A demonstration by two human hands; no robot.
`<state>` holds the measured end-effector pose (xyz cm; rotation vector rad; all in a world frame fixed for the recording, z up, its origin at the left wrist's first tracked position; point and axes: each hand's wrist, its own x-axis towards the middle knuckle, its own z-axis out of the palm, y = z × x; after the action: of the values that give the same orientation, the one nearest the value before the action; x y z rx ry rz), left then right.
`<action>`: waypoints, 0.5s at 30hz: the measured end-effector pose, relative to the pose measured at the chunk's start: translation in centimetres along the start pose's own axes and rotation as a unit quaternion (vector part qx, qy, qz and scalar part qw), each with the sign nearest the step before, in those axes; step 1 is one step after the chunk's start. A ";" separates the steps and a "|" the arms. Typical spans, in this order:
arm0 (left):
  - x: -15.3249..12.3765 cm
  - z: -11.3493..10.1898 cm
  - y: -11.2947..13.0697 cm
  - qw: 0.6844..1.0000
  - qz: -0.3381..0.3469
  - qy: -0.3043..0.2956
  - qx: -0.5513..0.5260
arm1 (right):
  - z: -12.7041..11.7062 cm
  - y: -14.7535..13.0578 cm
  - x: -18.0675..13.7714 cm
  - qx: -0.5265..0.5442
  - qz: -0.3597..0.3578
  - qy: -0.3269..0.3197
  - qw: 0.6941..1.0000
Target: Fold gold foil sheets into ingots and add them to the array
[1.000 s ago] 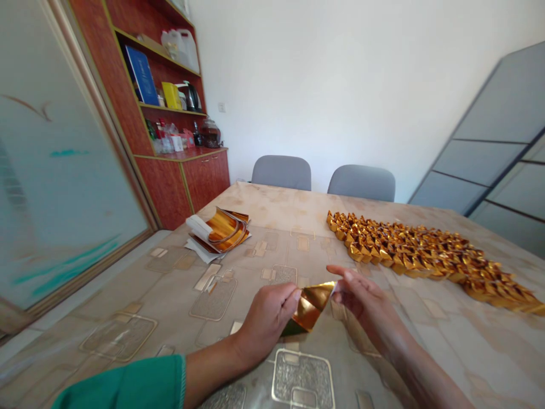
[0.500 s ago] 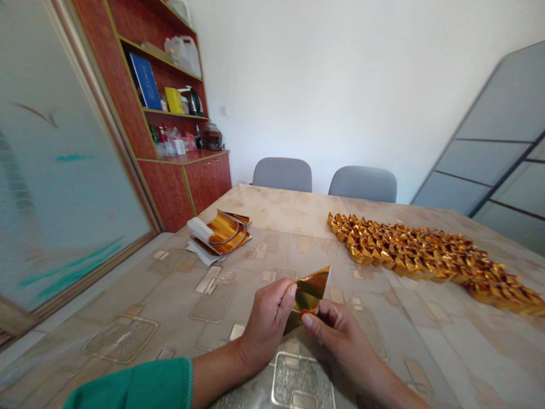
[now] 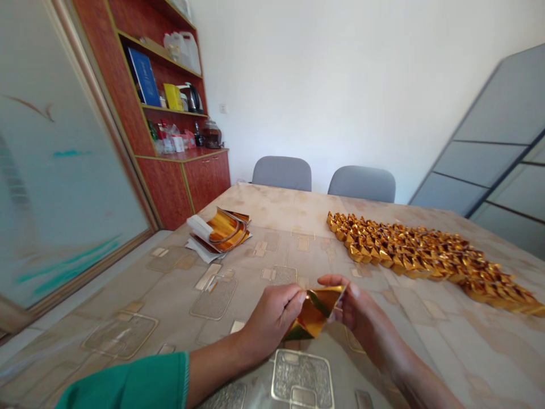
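Note:
A partly folded piece of shiny gold foil paper (image 3: 317,312) is held between both hands, just above the table. My left hand (image 3: 276,312) grips its left side, thumb on top and fingers curled behind. At its upper right corner, my right hand (image 3: 355,309) pinches the paper between thumb and fingers; part of those fingers is hidden behind the sheet. To the far right lie rows of folded gold paper ingots (image 3: 409,247), set close together. Beyond my left hand rests a loose stack of gold foil sheets (image 3: 221,230) with white backs, some curled over.
The table (image 3: 170,295) has a patterned, clear-looking cover. Two grey chairs (image 3: 281,173) stand at its far side against a white wall. On the left are a red-brown shelf cabinet (image 3: 166,182) with household items and a frosted glass door (image 3: 63,142).
My right hand has moved from the paper's lower right edge up to its right corner. The paper's raised point has come down and turned to the right. My left hand keeps its grip.

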<state>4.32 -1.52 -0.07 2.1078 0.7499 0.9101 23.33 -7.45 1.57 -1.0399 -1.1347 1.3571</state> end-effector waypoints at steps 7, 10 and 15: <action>-0.4 -0.1 -0.7 0.954 0.207 -0.007 0.218 | 0.5 -0.2 0.0 -0.284 -0.102 -0.006 0.953; -0.3 -0.2 -0.6 0.946 0.213 -0.003 0.245 | 0.5 -0.5 0.0 -0.394 -0.209 -0.004 0.895; -0.2 -1.7 0.1 0.953 0.206 -0.112 0.194 | -0.4 -1.0 -0.5 -0.509 -0.320 -0.062 0.797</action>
<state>2.91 -1.06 0.80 2.7304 0.3951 0.7542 23.92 -7.93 2.45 -1.0977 -2.1702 0.1856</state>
